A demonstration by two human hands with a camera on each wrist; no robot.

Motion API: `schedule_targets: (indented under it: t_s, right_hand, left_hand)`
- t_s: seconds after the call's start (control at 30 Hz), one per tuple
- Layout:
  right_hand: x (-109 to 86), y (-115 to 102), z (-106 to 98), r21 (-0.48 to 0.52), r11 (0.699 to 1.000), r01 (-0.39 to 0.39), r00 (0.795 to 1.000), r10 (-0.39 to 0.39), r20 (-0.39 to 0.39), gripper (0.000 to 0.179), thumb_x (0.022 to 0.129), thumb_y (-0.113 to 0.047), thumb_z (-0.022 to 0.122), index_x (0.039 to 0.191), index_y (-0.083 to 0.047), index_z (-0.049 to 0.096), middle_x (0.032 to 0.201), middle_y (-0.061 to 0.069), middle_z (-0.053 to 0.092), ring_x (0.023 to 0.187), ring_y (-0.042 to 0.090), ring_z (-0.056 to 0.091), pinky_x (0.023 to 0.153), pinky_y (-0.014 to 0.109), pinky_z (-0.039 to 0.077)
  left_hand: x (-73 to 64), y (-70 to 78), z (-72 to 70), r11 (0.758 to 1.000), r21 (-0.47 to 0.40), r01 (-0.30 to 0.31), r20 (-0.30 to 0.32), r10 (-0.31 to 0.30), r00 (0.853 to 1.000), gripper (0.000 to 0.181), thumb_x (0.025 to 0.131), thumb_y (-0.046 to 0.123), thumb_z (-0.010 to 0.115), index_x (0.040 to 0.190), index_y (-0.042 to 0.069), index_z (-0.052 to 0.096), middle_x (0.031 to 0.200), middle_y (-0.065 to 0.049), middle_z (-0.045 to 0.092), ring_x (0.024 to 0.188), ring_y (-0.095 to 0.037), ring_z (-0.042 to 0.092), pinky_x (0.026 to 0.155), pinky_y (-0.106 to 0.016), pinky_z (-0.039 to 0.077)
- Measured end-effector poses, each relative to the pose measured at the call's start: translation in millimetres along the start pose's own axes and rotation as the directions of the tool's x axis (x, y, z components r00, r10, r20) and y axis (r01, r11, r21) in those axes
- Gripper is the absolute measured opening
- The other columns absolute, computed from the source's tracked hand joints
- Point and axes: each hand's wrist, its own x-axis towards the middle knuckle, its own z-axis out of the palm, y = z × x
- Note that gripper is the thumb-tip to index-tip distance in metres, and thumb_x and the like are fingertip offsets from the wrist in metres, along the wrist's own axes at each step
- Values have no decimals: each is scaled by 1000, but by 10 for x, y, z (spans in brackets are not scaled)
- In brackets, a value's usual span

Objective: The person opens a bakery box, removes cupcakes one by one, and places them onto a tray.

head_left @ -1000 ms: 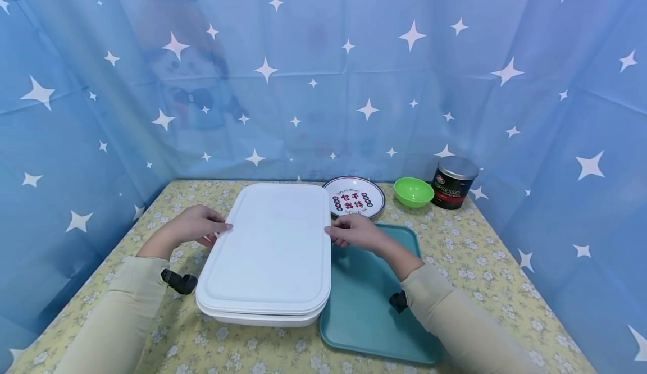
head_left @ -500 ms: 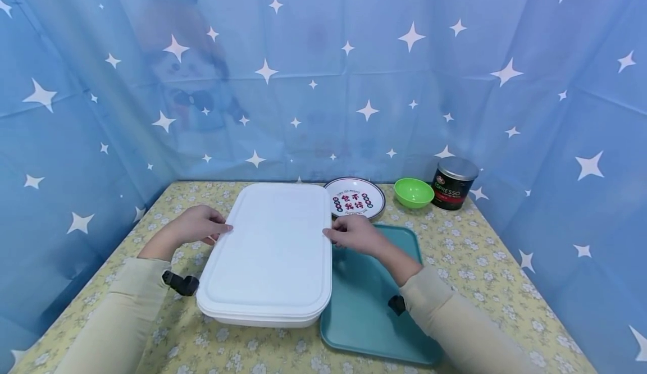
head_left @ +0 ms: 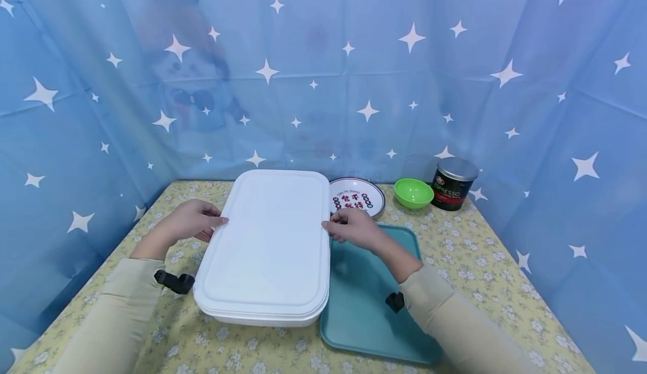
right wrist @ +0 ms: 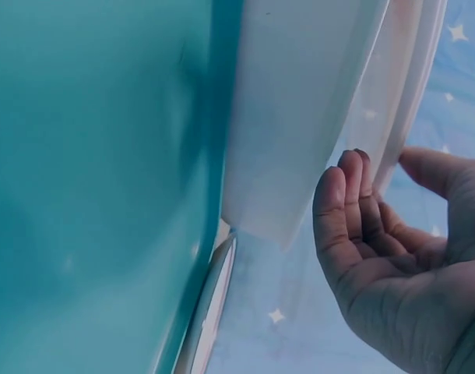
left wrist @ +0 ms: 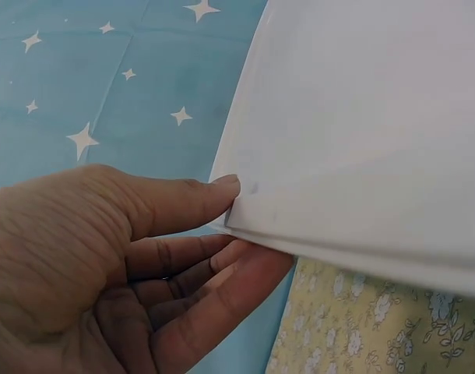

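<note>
A white rectangular lid (head_left: 270, 239) lies over a white plastic box (head_left: 268, 321). My left hand (head_left: 189, 221) pinches the lid's left edge; in the left wrist view the thumb rests on top and the fingers curl beneath. On the opposite edge, my right hand (head_left: 356, 229) grips the lid between thumb and curled fingers. The right wrist view shows a gap between the lid (right wrist: 428, 62) and the box wall (right wrist: 292, 109), widening toward the far end. At the near end the lid sits close on the box. The inside of the box is hidden.
A teal tray (head_left: 374, 306) lies right of the box, under the right forearm. Behind it are a white plate (head_left: 361, 191) with red lettering, a green bowl (head_left: 413, 193) and a black espresso tin (head_left: 454, 184). A blue starry curtain surrounds the flowered tablecloth (head_left: 470, 261).
The lid's far end has risen, and its top edge stands higher and covers more of the plate. Both hands have moved up slightly with it. Tray, bowl and tin stay in place.
</note>
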Motion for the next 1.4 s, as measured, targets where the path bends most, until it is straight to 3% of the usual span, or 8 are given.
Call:
schedule_targets:
  t_s: [0.37,0.63,0.8,1.03,1.17,1.4]
  right_hand:
    - [95,-93,75,43,999,9,1000,-10,23,28,97,-37,68,105,-10,72,91,5,70,84,22,69,80,49,59]
    - [240,-232,182,19,1000,25,998,-26,59,25,98,-37,66,103,-13,73,95,15,72,92,38,68,79,50,58]
    - [342,-312,273,12,998,55,994,-56,93,26,100,-36,64,103,-12,74,97,17,72,90,41,67,82,54,56]
    - [479,-457,420,-13,994,112,984,-109,138,27,101,-35,62,99,-11,73,95,17,72,87,35,68,81,53,56]
    - [553,-540,511,-20,995,102,982,-97,165,26,101,-34,62,97,-11,73,96,17,72,86,34,69,81,55,55]
    - [709,-669,686,-10,996,89,979,-86,183,24,99,-33,65,97,-11,74,90,9,73,89,34,70,79,49,58]
  left_hand:
    - [-139,18,-159,1000,-13,-22,-22,22,1000,49,100,26,64,131,-12,57,108,-21,69,83,-25,73,75,-42,61]
    - [-191,-86,-330,1000,10,0,-40,0,999,50,101,28,63,132,-11,56,110,-21,67,86,-25,72,75,-39,61]
    - [-228,-198,-457,999,21,28,-61,-26,998,59,100,32,64,137,-11,51,115,-22,65,88,-24,72,76,-39,61]
    - [-346,-262,-656,997,64,46,-64,-42,997,66,101,34,62,141,-14,44,123,-28,59,89,-24,70,76,-39,61]
    - [-414,-288,-749,994,93,61,-70,-54,996,65,102,32,61,142,-16,42,126,-31,56,89,-24,70,76,-39,61]
    - [-539,-376,-933,985,144,93,-84,-82,993,63,103,36,59,137,-15,47,113,-23,63,86,-22,68,75,-39,61]
